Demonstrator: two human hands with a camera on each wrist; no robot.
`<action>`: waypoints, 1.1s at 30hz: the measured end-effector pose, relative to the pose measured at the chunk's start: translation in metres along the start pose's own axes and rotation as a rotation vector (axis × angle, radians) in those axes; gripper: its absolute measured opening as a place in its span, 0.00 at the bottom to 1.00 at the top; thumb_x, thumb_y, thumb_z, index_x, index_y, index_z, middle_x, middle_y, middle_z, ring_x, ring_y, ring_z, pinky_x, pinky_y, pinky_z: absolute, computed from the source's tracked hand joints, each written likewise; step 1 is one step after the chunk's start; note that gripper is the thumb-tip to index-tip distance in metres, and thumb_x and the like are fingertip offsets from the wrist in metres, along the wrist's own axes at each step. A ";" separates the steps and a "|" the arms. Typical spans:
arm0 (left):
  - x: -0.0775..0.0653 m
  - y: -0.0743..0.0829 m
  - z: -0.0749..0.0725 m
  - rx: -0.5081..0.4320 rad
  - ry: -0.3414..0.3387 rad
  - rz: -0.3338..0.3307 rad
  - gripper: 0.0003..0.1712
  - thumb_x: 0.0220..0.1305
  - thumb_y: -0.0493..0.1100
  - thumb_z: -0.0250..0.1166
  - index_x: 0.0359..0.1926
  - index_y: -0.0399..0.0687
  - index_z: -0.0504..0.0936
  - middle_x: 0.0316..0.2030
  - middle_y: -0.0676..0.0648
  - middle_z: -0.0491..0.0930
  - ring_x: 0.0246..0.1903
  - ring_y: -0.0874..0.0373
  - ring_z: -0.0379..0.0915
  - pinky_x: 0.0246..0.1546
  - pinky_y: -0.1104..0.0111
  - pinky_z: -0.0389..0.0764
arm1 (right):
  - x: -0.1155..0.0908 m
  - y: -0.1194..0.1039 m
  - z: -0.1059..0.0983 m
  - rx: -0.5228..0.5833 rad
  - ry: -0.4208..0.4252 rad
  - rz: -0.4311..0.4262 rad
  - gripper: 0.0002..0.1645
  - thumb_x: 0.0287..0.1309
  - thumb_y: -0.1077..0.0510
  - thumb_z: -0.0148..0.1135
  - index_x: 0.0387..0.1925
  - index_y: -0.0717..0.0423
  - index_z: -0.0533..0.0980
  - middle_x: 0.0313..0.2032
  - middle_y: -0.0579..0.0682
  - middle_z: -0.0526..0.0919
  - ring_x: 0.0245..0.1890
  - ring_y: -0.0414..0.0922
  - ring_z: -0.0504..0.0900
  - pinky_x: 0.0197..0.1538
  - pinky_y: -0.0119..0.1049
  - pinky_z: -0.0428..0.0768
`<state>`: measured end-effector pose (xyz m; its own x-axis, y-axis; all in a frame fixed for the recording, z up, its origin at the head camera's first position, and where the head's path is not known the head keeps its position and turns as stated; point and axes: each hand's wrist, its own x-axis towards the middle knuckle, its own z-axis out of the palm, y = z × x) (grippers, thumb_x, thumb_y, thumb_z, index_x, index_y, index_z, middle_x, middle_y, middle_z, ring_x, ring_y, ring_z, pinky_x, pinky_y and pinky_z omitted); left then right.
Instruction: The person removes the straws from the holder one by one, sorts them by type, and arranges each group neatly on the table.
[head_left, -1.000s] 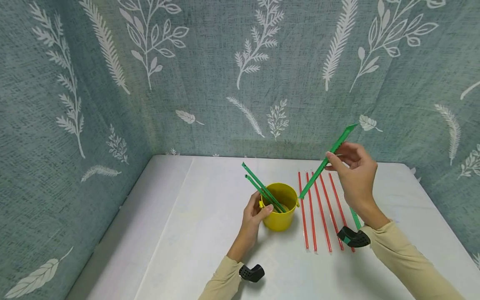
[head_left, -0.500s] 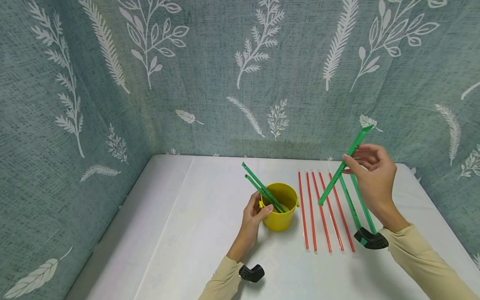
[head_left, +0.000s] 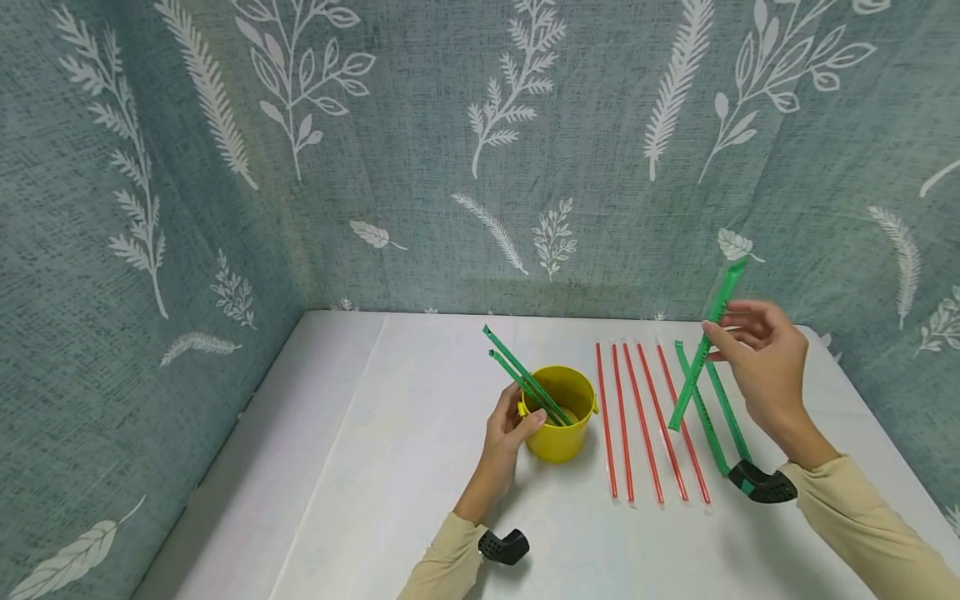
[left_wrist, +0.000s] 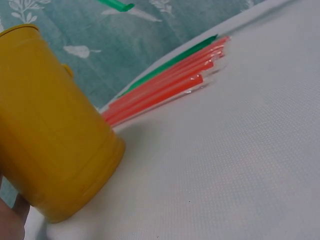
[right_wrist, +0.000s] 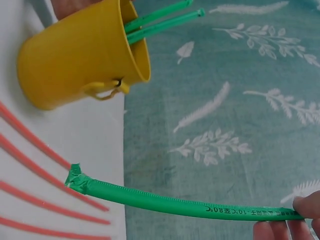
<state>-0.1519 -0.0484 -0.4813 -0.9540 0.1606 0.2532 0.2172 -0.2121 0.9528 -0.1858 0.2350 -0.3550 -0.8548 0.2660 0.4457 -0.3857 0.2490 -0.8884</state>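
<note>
My left hand grips a small yellow bucket by its left side, thumb over the rim. Two green-wrapped straws lean inside it, sticking out to the upper left. Between thumb and fingertips, my right hand pinches another green-wrapped straw, raised and slanted. Printed characters run along its wrapper in the right wrist view. Below that hand, two more green-wrapped straws lie on the table, their near ends by the black wrist camera. In the left wrist view the bucket hides most of the left hand.
Several red straws in clear wrappers lie in a row between the bucket and the green ones. They rest on a white-covered table. A teal leaf-patterned cloth hangs behind and along the left.
My right hand has moved right and slightly down with the green-wrapped straw, away from the bucket, uncovering the green-wrapped straws on the table. The left hand and bucket have stayed put.
</note>
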 end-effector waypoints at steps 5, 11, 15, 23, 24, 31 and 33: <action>-0.002 0.009 0.001 -0.002 -0.005 0.006 0.28 0.59 0.40 0.53 0.61 0.51 0.59 0.56 0.39 0.63 0.53 0.50 0.60 0.54 0.67 0.62 | 0.002 0.006 -0.007 -0.058 -0.010 -0.004 0.21 0.45 0.67 0.63 0.45 0.63 0.71 0.32 0.52 0.75 0.25 0.38 0.77 0.23 0.28 0.77; -0.004 0.017 0.002 0.022 -0.013 0.003 0.29 0.59 0.41 0.53 0.62 0.48 0.57 0.56 0.38 0.63 0.54 0.49 0.60 0.54 0.67 0.62 | 0.003 0.012 -0.015 -0.169 -0.031 -0.004 0.20 0.46 0.65 0.63 0.45 0.62 0.71 0.31 0.48 0.75 0.25 0.36 0.77 0.22 0.26 0.76; -0.004 0.017 0.002 0.014 -0.021 0.000 0.29 0.60 0.41 0.52 0.62 0.48 0.57 0.57 0.38 0.62 0.54 0.49 0.60 0.54 0.67 0.62 | 0.003 0.016 -0.021 -0.254 -0.055 -0.004 0.20 0.48 0.61 0.63 0.45 0.62 0.71 0.31 0.46 0.75 0.26 0.34 0.76 0.23 0.25 0.75; -0.004 0.013 0.002 -0.001 -0.012 0.018 0.29 0.59 0.38 0.53 0.62 0.45 0.58 0.56 0.36 0.63 0.53 0.45 0.60 0.51 0.69 0.65 | 0.003 0.028 -0.033 -0.331 -0.092 0.042 0.21 0.49 0.57 0.62 0.46 0.61 0.71 0.32 0.42 0.75 0.27 0.33 0.75 0.24 0.25 0.75; -0.004 0.013 0.002 -0.005 -0.011 0.018 0.29 0.59 0.38 0.53 0.62 0.45 0.58 0.56 0.36 0.63 0.53 0.45 0.60 0.51 0.69 0.65 | 0.003 0.030 -0.034 -0.345 -0.094 0.046 0.21 0.49 0.56 0.62 0.46 0.61 0.71 0.32 0.42 0.75 0.27 0.33 0.75 0.24 0.25 0.75; -0.002 0.011 0.003 -0.011 -0.022 0.015 0.29 0.59 0.38 0.53 0.62 0.45 0.57 0.57 0.37 0.62 0.53 0.46 0.60 0.52 0.69 0.65 | 0.004 0.043 -0.043 -0.435 -0.106 0.080 0.22 0.51 0.51 0.60 0.46 0.59 0.72 0.33 0.46 0.73 0.26 0.31 0.72 0.24 0.25 0.74; -0.001 0.011 0.002 -0.006 -0.035 0.014 0.29 0.60 0.39 0.53 0.62 0.46 0.57 0.57 0.37 0.62 0.53 0.46 0.60 0.52 0.68 0.64 | 0.004 0.047 -0.046 -0.450 -0.107 0.107 0.23 0.50 0.50 0.60 0.46 0.59 0.72 0.32 0.46 0.73 0.25 0.31 0.72 0.24 0.26 0.74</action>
<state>-0.1484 -0.0484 -0.4710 -0.9430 0.1914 0.2721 0.2288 -0.2204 0.9482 -0.1916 0.2906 -0.3897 -0.9218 0.2204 0.3189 -0.1246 0.6107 -0.7820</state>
